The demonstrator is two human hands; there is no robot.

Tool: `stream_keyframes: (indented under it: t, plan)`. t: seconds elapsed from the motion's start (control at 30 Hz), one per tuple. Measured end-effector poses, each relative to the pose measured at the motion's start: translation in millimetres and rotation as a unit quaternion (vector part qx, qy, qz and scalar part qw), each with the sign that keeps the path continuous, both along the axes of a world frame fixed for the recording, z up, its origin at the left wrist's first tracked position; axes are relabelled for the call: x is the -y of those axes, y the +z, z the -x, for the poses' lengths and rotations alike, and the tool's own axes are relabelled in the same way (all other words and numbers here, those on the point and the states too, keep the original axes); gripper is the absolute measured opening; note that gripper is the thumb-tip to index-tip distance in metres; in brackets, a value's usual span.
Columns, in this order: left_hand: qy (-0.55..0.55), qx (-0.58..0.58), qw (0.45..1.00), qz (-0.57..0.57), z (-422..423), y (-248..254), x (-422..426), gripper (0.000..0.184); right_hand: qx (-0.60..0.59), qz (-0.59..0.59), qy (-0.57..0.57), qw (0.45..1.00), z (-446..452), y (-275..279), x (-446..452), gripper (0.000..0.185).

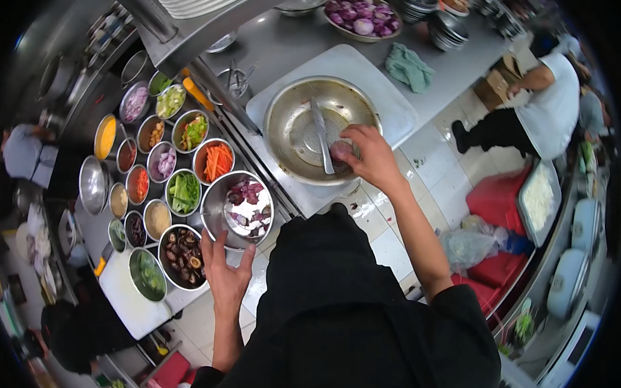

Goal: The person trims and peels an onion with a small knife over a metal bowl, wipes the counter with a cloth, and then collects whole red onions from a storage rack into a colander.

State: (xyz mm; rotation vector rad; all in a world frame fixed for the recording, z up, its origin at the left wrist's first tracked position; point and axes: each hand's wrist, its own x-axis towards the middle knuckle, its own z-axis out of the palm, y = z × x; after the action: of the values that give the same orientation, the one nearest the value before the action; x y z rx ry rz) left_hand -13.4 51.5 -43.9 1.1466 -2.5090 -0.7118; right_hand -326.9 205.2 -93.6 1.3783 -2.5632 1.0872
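Note:
My right hand [372,155] has its fingers closed around a small purple onion [341,150] at the right side of a wide metal bowl [286,104]. A knife [319,129] lies inside that bowl, its tip toward me. The bowl stands on a white cutting board [389,108]. On the left, a steel bowl [218,204] contains purple onion pieces or skins [245,192]. My left hand [227,273] is at this bowl's near rim, fingers spread apart; whether the fingertips touch the rim is unclear.
Several metal bowls hold carrot strips [218,161], mushrooms [185,254] and greens [184,193]. A bowl of purple onions [361,18] and a green cloth [408,66] are at the back. A shelf post [225,88] rises between the work areas. A person [550,100] bends at right.

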Motion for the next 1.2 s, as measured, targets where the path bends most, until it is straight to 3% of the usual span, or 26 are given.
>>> stream_keyframes:
  t: [0.1,0.13,0.2,0.3,0.37,0.57,0.7,0.83,0.9,0.97,1.0,1.07,1.1,1.2]
  plan:
    - [0.009,-0.118,0.993,0.025,57,5,-8,0.035,0.023,-0.150,0.073,0.986,26,-21,25,0.042]
    - [0.028,-0.154,0.986,-0.054,88,12,-13,0.030,0.022,-0.205,0.078,0.975,27,-23,29,0.046]
    - [-0.015,-0.075,0.996,-0.047,138,-11,-8,0.030,0.041,-0.290,0.095,0.951,29,-29,35,0.059]
    - [-0.052,0.044,0.996,-0.056,215,-48,-3,0.037,0.045,-0.314,0.106,0.942,35,-37,36,0.060]
    - [-0.060,0.133,0.988,-0.052,250,-76,2,0.040,0.046,-0.296,0.122,0.946,42,-44,36,0.057]
    - [-0.050,0.186,0.973,-0.129,285,-117,2,0.041,0.092,-0.290,0.145,0.942,49,-42,38,0.050]
    - [-0.025,0.150,0.966,-0.210,285,-104,1,0.037,0.103,-0.274,0.138,0.946,53,-40,36,0.050]
    - [-0.027,0.017,0.977,-0.210,267,-89,2,0.034,0.162,-0.098,0.083,0.978,70,-47,25,0.051]
    - [-0.015,-0.111,0.924,-0.366,245,-71,2,0.024,0.437,-0.001,0.087,0.895,73,-41,15,0.039]
    - [-0.018,-0.242,0.852,-0.465,215,-51,1,0.006,0.687,0.118,0.058,0.715,62,3,6,0.035]
    - [-0.005,-0.270,0.836,-0.477,196,-36,1,0.011,0.697,0.149,0.056,0.699,52,14,4,0.028]
    - [0.002,-0.331,0.783,-0.527,160,-23,7,0.016,0.704,0.178,0.039,0.686,39,19,8,0.029]
    - [0.032,-0.328,0.783,-0.527,143,-22,10,0.019,0.707,0.193,0.030,0.680,31,20,10,0.031]
    - [0.063,-0.360,0.769,-0.524,96,-10,19,0.021,0.780,0.227,0.104,0.574,-1,33,30,0.027]
